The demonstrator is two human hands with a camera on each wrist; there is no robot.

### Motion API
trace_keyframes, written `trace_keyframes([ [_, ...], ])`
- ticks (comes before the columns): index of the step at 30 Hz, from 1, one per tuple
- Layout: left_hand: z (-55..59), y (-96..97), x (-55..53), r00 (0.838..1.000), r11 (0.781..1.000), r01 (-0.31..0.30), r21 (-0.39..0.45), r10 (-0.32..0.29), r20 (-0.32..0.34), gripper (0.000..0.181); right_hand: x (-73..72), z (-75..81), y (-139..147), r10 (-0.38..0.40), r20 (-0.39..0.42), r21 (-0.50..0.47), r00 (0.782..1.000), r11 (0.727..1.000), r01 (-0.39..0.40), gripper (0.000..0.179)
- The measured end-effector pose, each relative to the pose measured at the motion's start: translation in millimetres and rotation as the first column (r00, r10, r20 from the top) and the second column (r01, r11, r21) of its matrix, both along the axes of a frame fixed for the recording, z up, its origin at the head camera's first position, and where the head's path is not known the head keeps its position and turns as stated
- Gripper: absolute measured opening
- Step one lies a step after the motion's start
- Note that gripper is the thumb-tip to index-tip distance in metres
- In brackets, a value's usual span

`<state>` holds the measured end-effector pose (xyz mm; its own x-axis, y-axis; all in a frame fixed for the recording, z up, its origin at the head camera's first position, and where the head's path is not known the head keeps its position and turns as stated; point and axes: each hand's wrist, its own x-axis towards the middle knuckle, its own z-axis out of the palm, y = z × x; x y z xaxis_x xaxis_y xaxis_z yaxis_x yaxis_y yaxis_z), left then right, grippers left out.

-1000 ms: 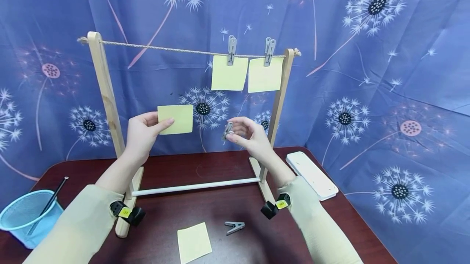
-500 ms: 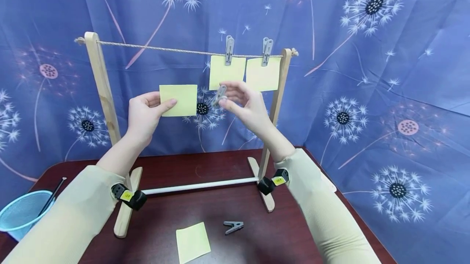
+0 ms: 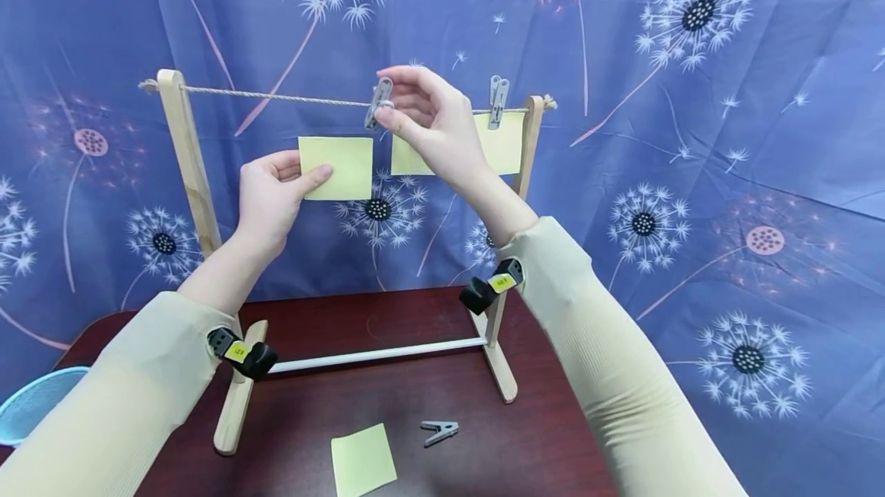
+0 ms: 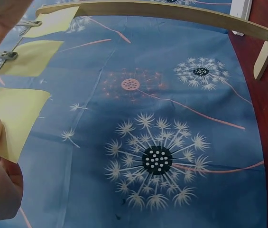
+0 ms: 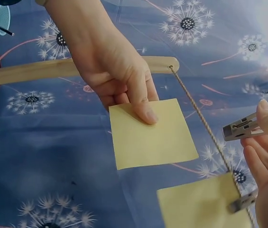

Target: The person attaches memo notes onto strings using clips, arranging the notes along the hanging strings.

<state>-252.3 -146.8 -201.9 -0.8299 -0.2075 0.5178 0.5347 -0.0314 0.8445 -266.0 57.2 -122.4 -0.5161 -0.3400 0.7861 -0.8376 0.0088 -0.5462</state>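
Paper pinched in your left hand sits below the rope, your right hand pinching a clothespin, so ideally level the paper's top edge there before clipping.

The person wears long, cream-coloured, finely ribbed fabric sleeves, creased on the right arm. Near each cuff sits a small, blocky black wrist camera with a yellow rectangular label, its dark print seemingly too small to read.
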Motion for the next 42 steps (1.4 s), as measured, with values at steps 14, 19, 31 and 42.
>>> trace_keyframes([
  [14,16.3,6.4,-6.0,1.000,1.000,-0.003,-0.013,0.003,-0.024,0.027,-11.5,33.8,-18,-0.138,0.024,0.097,0.990,0.986,0.135,0.039],
  [19,17.2,8.7,-7.5,1.000,1.000,0.010,-0.007,-0.010,-0.027,0.028,-13.8,37.5,-21,-0.195,0.048,0.135,0.980,0.973,0.187,0.040],
  [31,23.6,13.0,-5.9,0.999,1.000,0.029,0.001,-0.029,-0.030,0.037,-14.2,43.9,-29,-0.256,0.058,0.180,0.965,0.953,0.242,0.037],
  [42,26.9,13.9,-6.1,0.999,0.999,0.042,0.018,-0.042,-0.022,0.032,-7.7,51.4,-32,-0.309,0.007,0.265,0.951,0.918,0.296,0.032],
])
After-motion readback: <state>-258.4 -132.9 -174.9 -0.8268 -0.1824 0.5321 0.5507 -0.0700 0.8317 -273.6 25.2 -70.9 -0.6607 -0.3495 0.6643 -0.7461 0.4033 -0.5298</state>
